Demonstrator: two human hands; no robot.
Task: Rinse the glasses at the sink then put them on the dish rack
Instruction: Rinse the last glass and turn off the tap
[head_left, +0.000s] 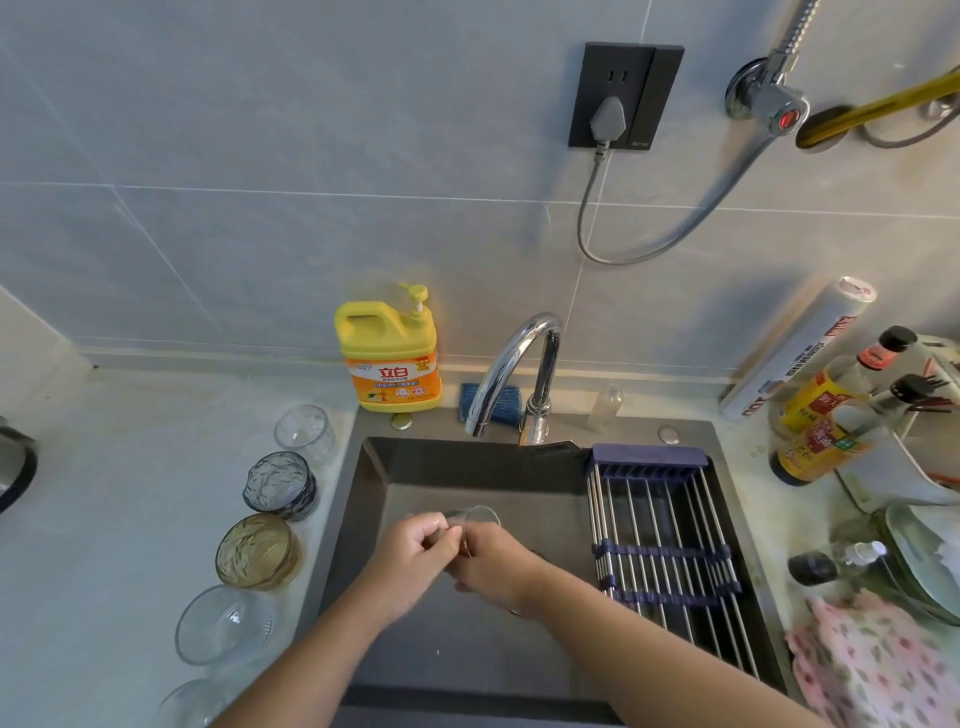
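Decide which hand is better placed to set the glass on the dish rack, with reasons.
Probably right. The right hand grips the glass nearer the dish rack, over the right of the sink; the left hand would reach across.

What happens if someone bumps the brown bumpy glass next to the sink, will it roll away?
Probably not. The amber glass stands upright, short and wide, so a push would likely slide it, not tip it. Its rippled wall may make it less slippery to hold. It looks like real glass, so it could break if knocked into the sink.
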